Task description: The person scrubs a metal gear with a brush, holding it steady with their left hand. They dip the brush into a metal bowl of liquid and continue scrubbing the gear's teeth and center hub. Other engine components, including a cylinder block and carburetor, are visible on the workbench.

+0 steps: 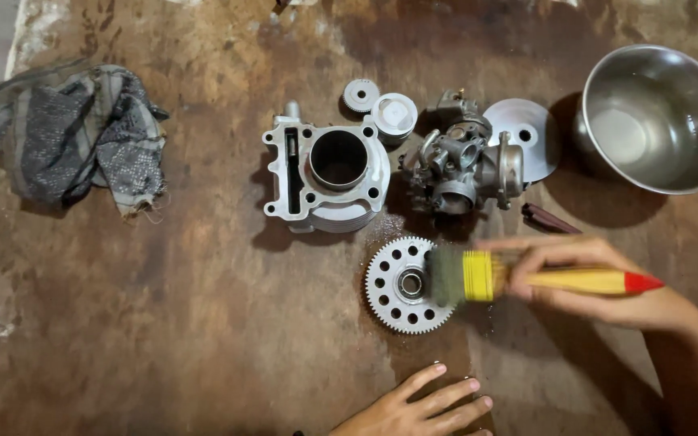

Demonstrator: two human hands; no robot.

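The gear wheel (401,284) lies flat on the table (203,323), in the middle and a bit to the right. It's round w/ teeth all around, a ring of small holes and a bearing in the center. Being round and flat, it has no long side; its flat face looks straight up.

The paint brush (527,278) is the long thing here. It lies left to right. Its dark bristles point left and touch the right edge of the gear wheel, and its red handle tip points right. It looks blurry.

The right hand (599,282) is wrapped around the yellow handle, gripping it. The left hand (418,408) lies flat on the table near the bottom edge, fingers spread, holding nothing, apart from the gear wheel.

What could go wrong, I think: nothing holds the gear wheel down, so a hard push from the brush could slide it left or spin it. The table looks wet near the brush, so drops could fly around.

Just above are the grey cylinder block (329,173), a carburetor (458,161), a small piston (393,117) and a little cog (360,94). A wide sweep could bump them. The steel bowl (660,117) sits far right, and a rag (82,137) far left
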